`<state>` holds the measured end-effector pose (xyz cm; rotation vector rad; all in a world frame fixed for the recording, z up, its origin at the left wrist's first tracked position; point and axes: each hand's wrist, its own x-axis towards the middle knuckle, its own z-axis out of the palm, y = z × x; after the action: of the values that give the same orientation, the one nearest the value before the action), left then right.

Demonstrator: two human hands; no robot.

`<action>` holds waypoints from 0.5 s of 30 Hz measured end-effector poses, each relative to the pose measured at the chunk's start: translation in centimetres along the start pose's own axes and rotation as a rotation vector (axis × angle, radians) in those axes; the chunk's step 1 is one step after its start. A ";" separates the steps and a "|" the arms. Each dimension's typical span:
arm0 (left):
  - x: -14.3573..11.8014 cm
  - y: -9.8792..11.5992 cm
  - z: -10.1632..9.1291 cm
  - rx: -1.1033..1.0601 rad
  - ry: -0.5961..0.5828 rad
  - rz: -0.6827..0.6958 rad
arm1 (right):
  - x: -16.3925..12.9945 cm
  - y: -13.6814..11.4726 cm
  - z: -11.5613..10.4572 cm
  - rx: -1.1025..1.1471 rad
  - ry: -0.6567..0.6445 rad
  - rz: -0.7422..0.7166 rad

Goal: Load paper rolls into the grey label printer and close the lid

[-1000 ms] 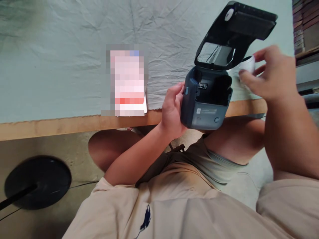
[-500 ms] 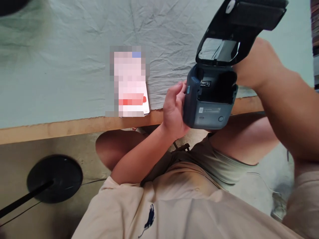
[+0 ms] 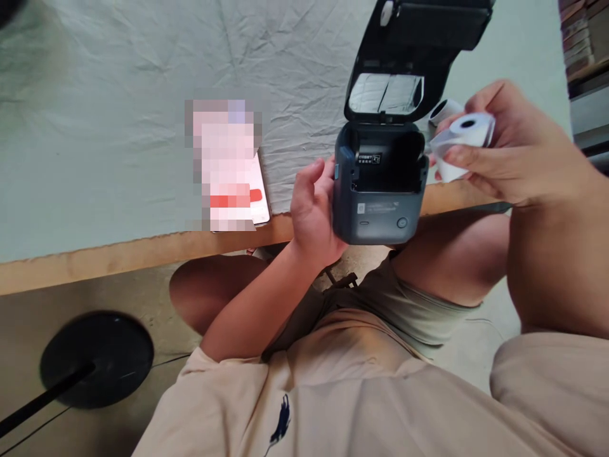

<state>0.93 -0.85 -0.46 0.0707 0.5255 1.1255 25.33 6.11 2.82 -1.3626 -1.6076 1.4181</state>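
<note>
- Far left on the floor, a round black stand base [image 3: 96, 357]; above it the wooden counter [image 3: 118, 257] under a wrinkled pale-green cloth [image 3: 118, 127].
- A phone with a blurred screen [image 3: 227, 166] lies right at the counter's edge — one nudge could drop it.
- Left hand [image 3: 313, 216] clamped on the side of the dark-grey box-shaped label printer [image 3: 378, 184], lid up, bay empty, held over the lap.
- Right hand [image 3: 511, 149] pinches a white paper roll [image 3: 464, 143] just beside the printer; the loose tail could unwind or the roll slip.
</note>
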 end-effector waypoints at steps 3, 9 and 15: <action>0.1 0.1 0.1 -0.021 0.016 -0.009 | -1.3 -0.1 0.4 0.119 -0.038 0.114; -0.1 0.1 0.4 -0.025 0.005 -0.016 | -3.5 -4.1 2.7 0.224 -0.001 0.079; 0.0 -0.1 0.6 -0.067 0.006 0.000 | -3.0 -7.4 5.8 -0.334 -0.011 -0.286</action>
<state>1.23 -0.76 0.06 0.0098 0.4927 1.1427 18.79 2.01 8.89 -1.2368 -2.0210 1.0241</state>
